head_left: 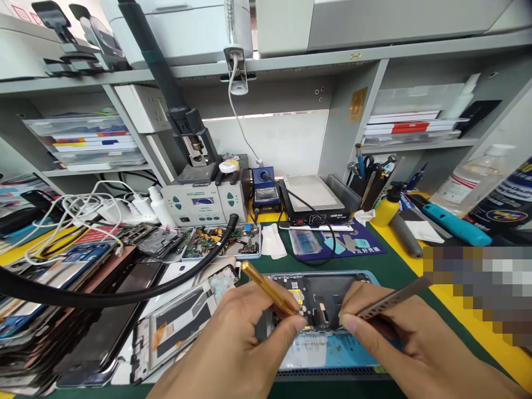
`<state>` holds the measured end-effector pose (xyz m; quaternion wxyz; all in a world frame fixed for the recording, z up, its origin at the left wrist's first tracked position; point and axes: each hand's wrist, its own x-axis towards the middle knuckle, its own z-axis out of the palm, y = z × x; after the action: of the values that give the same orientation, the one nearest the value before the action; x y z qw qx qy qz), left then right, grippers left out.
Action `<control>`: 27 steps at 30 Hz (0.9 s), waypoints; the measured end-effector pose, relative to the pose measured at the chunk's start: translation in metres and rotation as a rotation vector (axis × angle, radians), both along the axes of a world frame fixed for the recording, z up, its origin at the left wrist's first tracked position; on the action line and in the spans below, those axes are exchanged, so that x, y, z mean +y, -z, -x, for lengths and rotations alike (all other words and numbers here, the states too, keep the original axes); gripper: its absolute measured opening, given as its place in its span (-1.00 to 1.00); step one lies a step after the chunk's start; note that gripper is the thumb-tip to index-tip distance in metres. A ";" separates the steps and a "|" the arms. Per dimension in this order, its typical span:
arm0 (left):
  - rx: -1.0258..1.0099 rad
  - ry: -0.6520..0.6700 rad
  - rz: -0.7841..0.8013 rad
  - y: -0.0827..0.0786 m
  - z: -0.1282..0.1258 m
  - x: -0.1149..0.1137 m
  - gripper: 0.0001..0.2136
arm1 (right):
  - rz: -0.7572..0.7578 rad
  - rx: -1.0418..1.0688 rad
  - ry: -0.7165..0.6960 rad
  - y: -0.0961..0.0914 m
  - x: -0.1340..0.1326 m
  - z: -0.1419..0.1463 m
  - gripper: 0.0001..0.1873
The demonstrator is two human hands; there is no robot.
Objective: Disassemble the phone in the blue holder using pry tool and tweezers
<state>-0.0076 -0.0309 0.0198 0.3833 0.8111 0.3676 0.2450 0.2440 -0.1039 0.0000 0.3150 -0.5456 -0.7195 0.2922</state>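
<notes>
Shelf, grey: one, spanning 12 o'clock from the middle of the view, printed boxes and plastic trays in its bays.
Desk, green-topped with yellow edging: one, below the shelf.
Heap of phones: stacked flat and loosely, 8 o'clock.
Heat station, grey: one, 9 o'clock; its black hose crosses above the heap.
Left hand, 6 o'clock: thumb and fingers closed in a pinch on the gold tool, fingertips over the left part of the open phone.
Right hand, 4 o'clock: thumb and fingers closed on the metal tool, fingertips at the right part of the same phone.
Hot plate, flat-topped: one, 3 o'clock, beneath the shelf.
Tray, holding circuit boards: one, 8 o'clock, in front of the heat station.
Open phone, black inside: one, 5 o'clock, lying flat on the desk between the hands.
Knife, teal handle: one, 3 o'clock.
Metal tool, flat, grey, perforated: one, slanting toward 2 o'clock; its tip cannot be made out.
Gold tool, pen-shaped: one, slanting toward 10 o'clock; tip hidden.
</notes>
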 end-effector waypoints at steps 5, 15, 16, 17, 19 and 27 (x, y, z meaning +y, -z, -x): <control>0.067 -0.009 0.016 0.003 0.001 -0.001 -0.83 | -0.034 -0.018 0.027 0.002 0.001 0.001 -0.78; 0.019 0.011 -0.016 0.006 -0.004 -0.002 -0.87 | 0.034 0.045 -0.009 -0.002 0.001 0.001 -0.73; 0.014 0.019 -0.014 0.005 -0.004 -0.002 -0.87 | 0.039 0.044 -0.010 -0.003 0.002 0.002 -0.73; 0.015 0.024 -0.010 0.004 -0.004 -0.002 -0.87 | 0.042 0.039 -0.009 -0.004 0.002 0.002 -0.72; 0.034 0.027 0.012 0.001 -0.004 -0.002 -0.86 | 0.025 0.027 -0.001 -0.006 0.003 0.004 -0.73; 0.059 0.048 0.005 0.004 -0.005 -0.002 -0.84 | 0.011 -0.001 0.001 -0.012 -0.001 0.003 -0.75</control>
<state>-0.0027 -0.0325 0.0154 0.3800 0.8257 0.3597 0.2108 0.2406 -0.1051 0.0123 0.3119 -0.5479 -0.7178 0.2954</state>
